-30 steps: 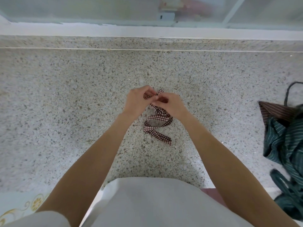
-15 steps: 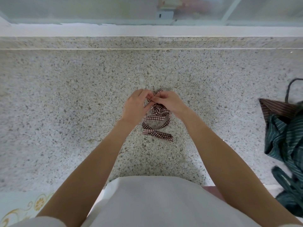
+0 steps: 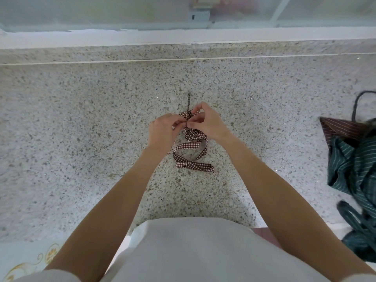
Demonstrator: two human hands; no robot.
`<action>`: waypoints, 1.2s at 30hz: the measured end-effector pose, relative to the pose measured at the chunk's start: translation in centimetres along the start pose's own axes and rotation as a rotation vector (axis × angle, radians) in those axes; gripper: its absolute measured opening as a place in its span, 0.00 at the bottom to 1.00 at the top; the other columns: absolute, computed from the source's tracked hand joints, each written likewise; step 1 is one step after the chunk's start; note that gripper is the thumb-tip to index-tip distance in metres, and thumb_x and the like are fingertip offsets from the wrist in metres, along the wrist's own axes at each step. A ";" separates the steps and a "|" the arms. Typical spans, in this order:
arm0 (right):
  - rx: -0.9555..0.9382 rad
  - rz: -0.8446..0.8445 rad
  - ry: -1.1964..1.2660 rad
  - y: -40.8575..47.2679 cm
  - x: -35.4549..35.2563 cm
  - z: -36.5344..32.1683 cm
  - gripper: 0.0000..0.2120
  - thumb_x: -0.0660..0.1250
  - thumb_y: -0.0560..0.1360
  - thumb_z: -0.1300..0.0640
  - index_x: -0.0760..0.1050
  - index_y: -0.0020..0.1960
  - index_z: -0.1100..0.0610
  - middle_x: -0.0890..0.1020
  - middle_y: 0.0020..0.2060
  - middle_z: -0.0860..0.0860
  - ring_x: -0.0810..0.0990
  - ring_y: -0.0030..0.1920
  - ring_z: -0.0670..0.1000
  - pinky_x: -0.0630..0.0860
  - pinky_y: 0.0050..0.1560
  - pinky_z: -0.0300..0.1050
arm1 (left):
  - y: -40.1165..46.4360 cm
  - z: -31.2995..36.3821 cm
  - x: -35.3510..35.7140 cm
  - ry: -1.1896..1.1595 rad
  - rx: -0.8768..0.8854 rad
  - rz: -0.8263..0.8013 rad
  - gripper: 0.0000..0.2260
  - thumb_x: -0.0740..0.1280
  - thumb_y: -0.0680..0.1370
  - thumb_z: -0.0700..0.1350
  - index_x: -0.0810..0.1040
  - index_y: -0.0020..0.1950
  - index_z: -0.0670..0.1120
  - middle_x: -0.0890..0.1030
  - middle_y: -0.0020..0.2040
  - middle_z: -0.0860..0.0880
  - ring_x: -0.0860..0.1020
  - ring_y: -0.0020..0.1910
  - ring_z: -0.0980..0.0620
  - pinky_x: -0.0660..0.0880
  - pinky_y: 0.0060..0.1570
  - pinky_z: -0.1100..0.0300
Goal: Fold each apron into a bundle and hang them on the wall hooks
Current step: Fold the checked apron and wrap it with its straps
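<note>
While both hands pinch it at centre, the checked strap [image 3: 190, 148] trails toward 6 o'clock across a speckled stone counter [image 3: 81, 129]. Left hand [image 3: 162, 130] and right hand [image 3: 207, 124] meet fingertip to fingertip. At 3 o'clock lies a green striped apron [image 3: 354, 174]; a frosted window [image 3: 101, 11] spans 12 o'clock.

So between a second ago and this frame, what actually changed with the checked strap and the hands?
Both hands, left hand and right hand, kept their pinching grip on the checked strap. One thin end of it now sticks up past the fingers toward the window, and the loose loop on the counter has shifted slightly. The striped green apron at the right stayed put.
</note>
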State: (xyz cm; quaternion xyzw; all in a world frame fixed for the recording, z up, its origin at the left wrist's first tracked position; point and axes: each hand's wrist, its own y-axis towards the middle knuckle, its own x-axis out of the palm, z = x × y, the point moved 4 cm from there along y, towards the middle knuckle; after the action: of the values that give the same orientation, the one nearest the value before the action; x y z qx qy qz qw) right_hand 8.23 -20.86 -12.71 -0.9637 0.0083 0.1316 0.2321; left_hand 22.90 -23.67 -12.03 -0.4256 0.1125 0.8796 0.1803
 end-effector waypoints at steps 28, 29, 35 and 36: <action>-0.443 0.326 -0.500 -2.2 1.7 1.3 0.03 0.66 0.69 0.64 0.73 0.39 0.63 0.76 0.37 0.55 0.74 0.32 0.52 0.75 0.32 0.50 | -0.5 -1.3 1.1 -0.412 -0.337 -0.336 0.04 0.69 0.75 0.43 0.81 0.49 0.49 0.82 0.45 0.53 0.79 0.43 0.58 0.74 0.48 0.67; -0.440 0.316 -0.510 -2.1 1.7 1.3 0.03 0.66 0.68 0.65 0.72 0.38 0.63 0.75 0.36 0.55 0.72 0.31 0.51 0.73 0.30 0.49 | -0.3 -1.2 1.0 -0.323 -0.257 -0.343 0.04 0.68 0.76 0.43 0.80 0.50 0.48 0.82 0.45 0.54 0.79 0.43 0.57 0.74 0.48 0.67; -0.402 0.260 -0.583 -1.8 1.3 1.8 0.05 0.65 0.67 0.66 0.69 0.37 0.61 0.73 0.41 0.55 0.70 0.30 0.52 0.71 0.29 0.46 | -0.1 -1.8 0.6 -0.042 -0.027 -0.281 0.04 0.63 0.79 0.40 0.74 0.52 0.41 0.81 0.47 0.47 0.78 0.44 0.51 0.72 0.45 0.61; -0.405 0.256 -0.592 -1.8 1.2 1.7 0.06 0.65 0.66 0.66 0.67 0.37 0.59 0.72 0.40 0.54 0.68 0.29 0.51 0.69 0.28 0.44 | -0.1 -1.9 0.6 -0.006 0.004 -0.272 0.04 0.63 0.79 0.40 0.74 0.52 0.41 0.80 0.47 0.46 0.78 0.44 0.50 0.71 0.44 0.61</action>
State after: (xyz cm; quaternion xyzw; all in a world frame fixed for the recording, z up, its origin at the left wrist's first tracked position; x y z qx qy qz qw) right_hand 9.13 -18.42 -13.66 -0.9015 0.0349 0.4313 0.0108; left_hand 23.90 -24.11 -13.67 -0.4338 0.0550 0.8480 0.2994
